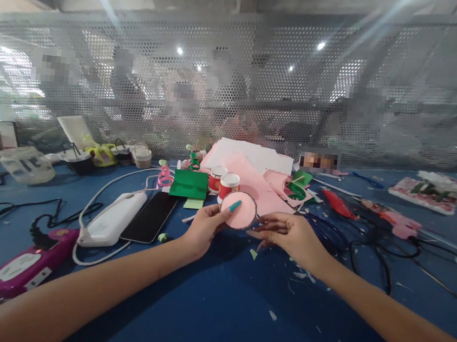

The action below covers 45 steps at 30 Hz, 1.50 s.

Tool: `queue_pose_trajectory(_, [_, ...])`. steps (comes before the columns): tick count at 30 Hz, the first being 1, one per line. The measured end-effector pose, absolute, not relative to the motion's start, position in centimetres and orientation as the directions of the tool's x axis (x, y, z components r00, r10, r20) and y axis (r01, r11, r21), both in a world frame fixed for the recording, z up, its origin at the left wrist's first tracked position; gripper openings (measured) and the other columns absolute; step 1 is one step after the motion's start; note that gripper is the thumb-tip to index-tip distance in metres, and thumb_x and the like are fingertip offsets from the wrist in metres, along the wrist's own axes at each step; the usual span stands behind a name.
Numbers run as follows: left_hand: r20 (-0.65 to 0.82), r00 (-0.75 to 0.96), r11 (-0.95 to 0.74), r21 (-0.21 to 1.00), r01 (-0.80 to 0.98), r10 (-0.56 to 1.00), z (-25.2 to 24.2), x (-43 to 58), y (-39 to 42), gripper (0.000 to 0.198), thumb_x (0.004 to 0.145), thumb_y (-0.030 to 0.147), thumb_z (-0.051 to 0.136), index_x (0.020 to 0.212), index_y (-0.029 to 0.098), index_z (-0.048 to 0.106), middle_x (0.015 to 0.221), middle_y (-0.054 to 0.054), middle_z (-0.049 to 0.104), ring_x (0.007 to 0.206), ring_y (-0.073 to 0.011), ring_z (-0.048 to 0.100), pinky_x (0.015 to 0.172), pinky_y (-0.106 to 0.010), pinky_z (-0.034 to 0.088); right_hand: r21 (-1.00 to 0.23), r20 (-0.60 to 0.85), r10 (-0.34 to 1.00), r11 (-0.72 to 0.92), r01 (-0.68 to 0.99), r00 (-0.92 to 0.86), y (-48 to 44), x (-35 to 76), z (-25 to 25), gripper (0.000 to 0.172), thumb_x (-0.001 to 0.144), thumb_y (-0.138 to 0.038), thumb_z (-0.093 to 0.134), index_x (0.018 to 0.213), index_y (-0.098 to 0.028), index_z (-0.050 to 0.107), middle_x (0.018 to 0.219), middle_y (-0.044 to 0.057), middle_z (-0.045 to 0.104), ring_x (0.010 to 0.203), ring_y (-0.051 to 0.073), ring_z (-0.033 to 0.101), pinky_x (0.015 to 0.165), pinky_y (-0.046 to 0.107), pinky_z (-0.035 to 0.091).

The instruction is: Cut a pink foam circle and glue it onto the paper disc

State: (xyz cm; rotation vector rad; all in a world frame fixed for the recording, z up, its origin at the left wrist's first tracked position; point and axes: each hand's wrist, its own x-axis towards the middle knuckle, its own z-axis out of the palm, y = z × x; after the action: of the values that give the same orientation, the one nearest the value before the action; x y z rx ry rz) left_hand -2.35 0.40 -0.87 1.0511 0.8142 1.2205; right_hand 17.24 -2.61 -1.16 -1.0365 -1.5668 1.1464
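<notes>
Gripping the pink disc (245, 216), the left hand (203, 227) sits at its 8 o'clock, thumb on the face. The disc lies between the two separate hands, round face tilted up toward the wearer, equally wide along every axis. At about 4 o'clock the right hand (293, 237) has its fingers bunched by the rim; whether they pinch anything, I cannot tell. Toward 11 stand two upright cups (229, 186), contents indistinct. At 9, far out, is a clear jar (24, 167), its contents unclear. Forearms come in from 8 and 4.
</notes>
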Motion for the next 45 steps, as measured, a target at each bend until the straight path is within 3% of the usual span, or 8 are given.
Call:
queue_pose_trajectory(8, [0.043, 0.182, 0.018, 0.945, -0.325, 0.982, -1.0, -2.3, 0.6, 0.033, 0.056, 0.032, 0.082, 0.078, 0.011, 0.071, 0.075, -0.005, 0.070, 0.065, -0.0119, 0.061, 0.067, -0.024, 0.050, -0.968, 0.235, 0.957, 0.247, 0.051, -0.168, -2.7, 17.2, -1.2, 0.040, 0.069, -0.039, 0.071, 0.104, -0.019, 0.067, 0.080, 0.005, 0.073, 0.067, 0.020, 0.070, 0.066, 0.035, 0.059])
queue_pose_trajectory(13, [0.049, 0.206, 0.018, 0.950, -0.310, 0.977, -0.9, -2.2, 0.5, 0.033, 0.055, 0.032, 0.082, 0.079, 0.011, 0.071, 0.077, -0.006, 0.071, 0.066, -0.0120, 0.062, 0.068, -0.024, 0.050, -0.964, 0.257, 0.960, 0.262, 0.037, -0.110, -2.9, 17.2, -0.5, 0.025, 0.073, -0.043, 0.067, 0.083, -0.021, 0.073, 0.080, 0.005, 0.073, 0.060, 0.019, 0.069, 0.062, 0.033, 0.059])
queue_pose_trajectory(20, [0.027, 0.229, 0.039, 0.959, -0.281, 0.973, -0.8, -2.1, 0.3, 0.034, 0.056, 0.032, 0.082, 0.080, 0.011, 0.072, 0.077, -0.006, 0.072, 0.065, -0.0117, 0.062, 0.067, -0.024, 0.050, -0.956, 0.290, 0.953, 0.284, 0.077, 0.089, -2.6, 17.8, 0.1, 0.021, 0.064, -0.040, 0.074, 0.073, -0.020, 0.073, 0.067, 0.004, 0.071, 0.053, 0.020, 0.067, 0.057, 0.033, 0.057])
queue_pose_trajectory(25, [0.027, 0.246, 0.034, 0.970, -0.240, 0.969, -1.1, -2.3, 0.4, 0.032, 0.059, 0.032, 0.080, 0.081, 0.011, 0.071, 0.080, -0.007, 0.072, 0.067, -0.0122, 0.063, 0.069, -0.024, 0.050, -0.952, 0.299, 0.938, 0.307, -0.017, 0.173, -2.3, 18.1, 0.3, 0.028, 0.066, -0.044, 0.071, 0.067, -0.017, 0.067, 0.065, 0.006, 0.070, 0.052, 0.017, 0.065, 0.056, 0.032, 0.057])
queue_pose_trajectory(30, [0.070, 0.279, -0.008, 0.976, -0.216, 0.958, -1.2, -2.4, 0.3, 0.032, 0.063, 0.032, 0.078, 0.087, 0.013, 0.071, 0.085, -0.007, 0.073, 0.072, -0.0141, 0.065, 0.069, -0.025, 0.051, -0.938, 0.328, 0.918, 0.345, -0.040, 0.221, -1.7, 18.7, 0.1, 0.035, 0.075, -0.050, 0.062, 0.060, -0.019, 0.056, 0.047, -0.001, 0.057, 0.041, 0.013, 0.057, 0.046, 0.027, 0.051])
queue_pose_trajectory(37, [0.133, 0.222, -0.093, 0.979, -0.182, 0.966, -1.1, -2.4, 0.1, 0.028, 0.063, 0.032, 0.077, 0.083, 0.014, 0.070, 0.078, -0.003, 0.072, 0.067, -0.0123, 0.063, 0.063, -0.022, 0.050, -0.947, 0.300, 0.949, 0.309, -0.091, 0.101, -2.0, 18.5, -0.1, 0.060, 0.077, -0.063, 0.052, 0.037, -0.022, 0.035, 0.026, -0.005, 0.031, 0.022, 0.008, 0.036, 0.025, 0.022, 0.026])
queue_pose_trajectory(41, [0.123, 0.194, -0.081, 0.974, -0.210, 0.973, -1.0, -2.5, 0.2, 0.026, 0.063, 0.033, 0.077, 0.081, 0.015, 0.069, 0.075, -0.001, 0.071, 0.065, -0.0107, 0.062, 0.061, -0.020, 0.050, -0.965, 0.260, 0.965, 0.261, -0.041, 0.026, -1.8, 18.4, -0.2, 0.048, 0.072, -0.060, 0.061, 0.050, -0.018, 0.052, 0.034, -0.003, 0.047, 0.027, 0.010, 0.046, 0.030, 0.022, 0.037])
queue_pose_trajectory(45, [0.108, 0.180, -0.071, 0.977, -0.202, 0.978, -1.1, -2.5, 0.3, 0.027, 0.062, 0.033, 0.078, 0.081, 0.014, 0.069, 0.075, -0.002, 0.070, 0.065, -0.0108, 0.062, 0.062, -0.021, 0.052, -0.975, 0.212, 0.971, 0.218, 0.047, -0.109, -1.8, 18.4, 0.0, 0.039, 0.066, -0.051, 0.070, 0.083, -0.016, 0.065, 0.066, 0.004, 0.070, 0.044, 0.015, 0.062, 0.042, 0.024, 0.049])
